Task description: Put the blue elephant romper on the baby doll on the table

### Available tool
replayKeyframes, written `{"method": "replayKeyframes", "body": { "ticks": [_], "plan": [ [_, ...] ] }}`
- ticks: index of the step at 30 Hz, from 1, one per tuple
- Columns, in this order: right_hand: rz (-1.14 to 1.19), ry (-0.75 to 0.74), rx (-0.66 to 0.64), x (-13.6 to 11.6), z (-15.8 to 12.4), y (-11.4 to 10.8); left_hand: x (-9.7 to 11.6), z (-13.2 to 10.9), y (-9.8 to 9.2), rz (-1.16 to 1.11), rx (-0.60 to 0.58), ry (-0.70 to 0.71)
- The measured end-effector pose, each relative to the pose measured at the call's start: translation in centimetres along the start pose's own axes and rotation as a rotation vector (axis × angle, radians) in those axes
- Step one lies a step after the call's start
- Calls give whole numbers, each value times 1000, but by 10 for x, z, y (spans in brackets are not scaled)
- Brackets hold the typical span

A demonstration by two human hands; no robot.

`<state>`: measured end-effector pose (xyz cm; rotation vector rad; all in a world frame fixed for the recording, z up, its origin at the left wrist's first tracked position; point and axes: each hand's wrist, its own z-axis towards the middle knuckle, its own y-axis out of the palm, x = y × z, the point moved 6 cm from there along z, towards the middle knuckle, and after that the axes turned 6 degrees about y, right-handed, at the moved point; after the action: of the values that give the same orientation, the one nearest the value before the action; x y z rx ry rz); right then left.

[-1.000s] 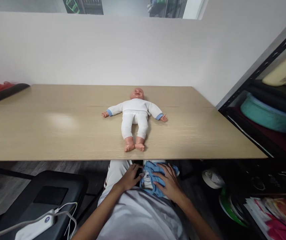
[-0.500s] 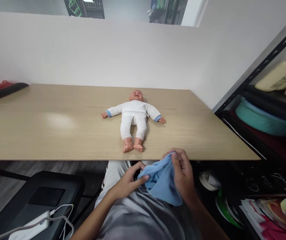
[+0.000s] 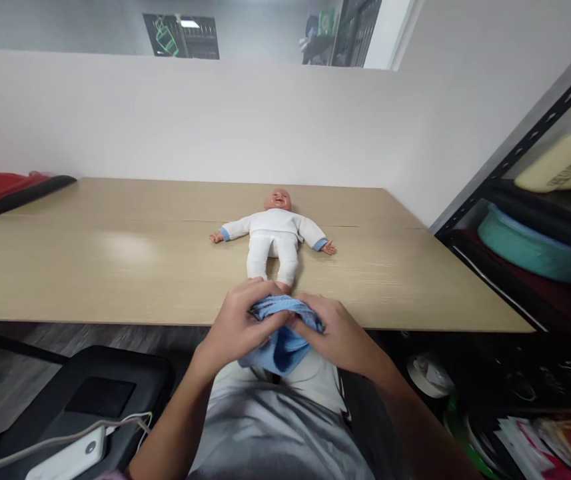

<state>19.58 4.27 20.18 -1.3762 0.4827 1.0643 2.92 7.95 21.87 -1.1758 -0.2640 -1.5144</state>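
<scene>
A small blue cloth garment (image 3: 281, 353), bunched and folded over, is held just in front of the table's near edge. My left hand (image 3: 242, 323) grips its left side, thumb laid across the gathered cloth. On the other side my right hand (image 3: 339, 330) pinches the same bunched edge, and the two thumbs nearly meet. Beyond them a baby doll (image 3: 275, 227) lies on its back with arms spread, dressed in white with blue cuffs. My hands and the garment hide most of the doll's feet. Which kind of garment it is I cannot tell.
The wooden table (image 3: 155, 280) runs to a white wall. A red object with a black edge (image 3: 10, 193) sits at far left. Lower left, a black stool (image 3: 130, 363) bears a white power bank (image 3: 72, 457) with cables. Right, a shelf holds a teal basin (image 3: 540, 247) and cream bottles (image 3: 565, 160).
Both hands have moved forward to the table edge near the doll's feet. The blue garment, hanging loosely before, is now gathered between both hands. The camera view has tilted slightly.
</scene>
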Motion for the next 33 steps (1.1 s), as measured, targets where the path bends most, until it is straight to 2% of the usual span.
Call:
{"method": "replayKeyframes", "body": {
  "ticks": [4,7,10,14,16,19,22,24,26,29,31,33],
  "plan": [
    [86,-82,88,-1,25,-30,-16,6,-12,-173,-309,-131],
    [67,-95,18,-6,38,-42,-26,8,-15,-349,-394,-125],
    [59,-15,-62,-2,45,-43,-37,10,-11,-428,-330,-188],
    [11,-8,-49,7,44,-37,-37,15,-3,-461,-186,-200],
    [7,-75,-31,9,41,-29,-35,20,-2,-491,-90,-191],
    [-45,-247,95,10,35,-23,-34,28,-6,-536,24,-193],
    [-71,-405,187,10,21,-28,-31,31,-10,-586,34,-188],
    [-32,-409,108,10,10,-36,-28,30,-15,-623,37,-177],
    [9,-357,-65,8,-2,-39,-23,28,-20,-647,55,-159],
    [24,-260,-293,-2,-16,-29,-10,24,-22,-656,53,-153],
    [-11,-190,-311,-6,-13,-12,1,24,-19,-668,21,-145],
    [-86,-128,-230,-5,0,6,11,26,-18,-677,-4,-111]
  ]
}}
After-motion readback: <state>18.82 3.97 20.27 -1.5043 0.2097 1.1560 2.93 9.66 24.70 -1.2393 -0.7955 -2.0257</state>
